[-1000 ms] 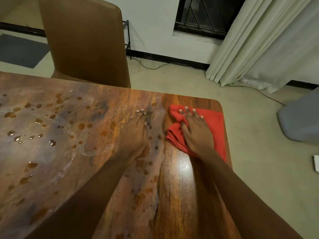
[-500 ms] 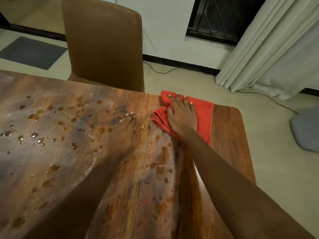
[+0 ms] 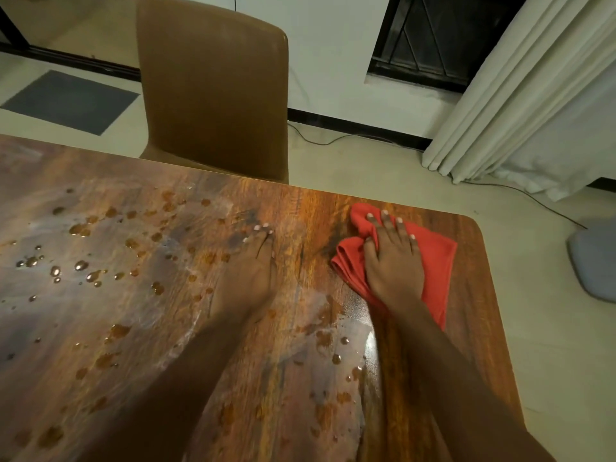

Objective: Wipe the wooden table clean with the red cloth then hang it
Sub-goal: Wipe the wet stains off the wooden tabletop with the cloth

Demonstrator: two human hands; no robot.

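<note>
Bunched red cloth [image 3: 436, 261] near the far right corner of the table [image 3: 476, 345], pinned under the right hand [image 3: 393, 265]. Close to both edges there, over neither.

Likely to go wrong in a few ways. Could ride up into a tighter wad on a leftward stroke, given the folds already gathered at its left side, and so skip over water instead of soaking it up. Could merely smear, with so much liquid across the wood: drops [image 3: 80, 265] and brownish puddles well to the left, more near the front beside the right forearm. Could push water over the far edge toward the chair [image 3: 213, 88] if swept outward. Might also leave a wet print under the left hand [image 3: 246, 278], resting right in the splashed patch. Hanging not yet begun, by the look of it.

Fingers [image 3: 386, 225] of the right hand straight and slightly spread, pressing flat on the cloth, tips near its far edge, thumb against the gathered folds; curled round nothing. Fingers [image 3: 263, 236] of the left hand straight and close together, flat on the bare wet wood, apart from the cloth, holding nothing.
</note>
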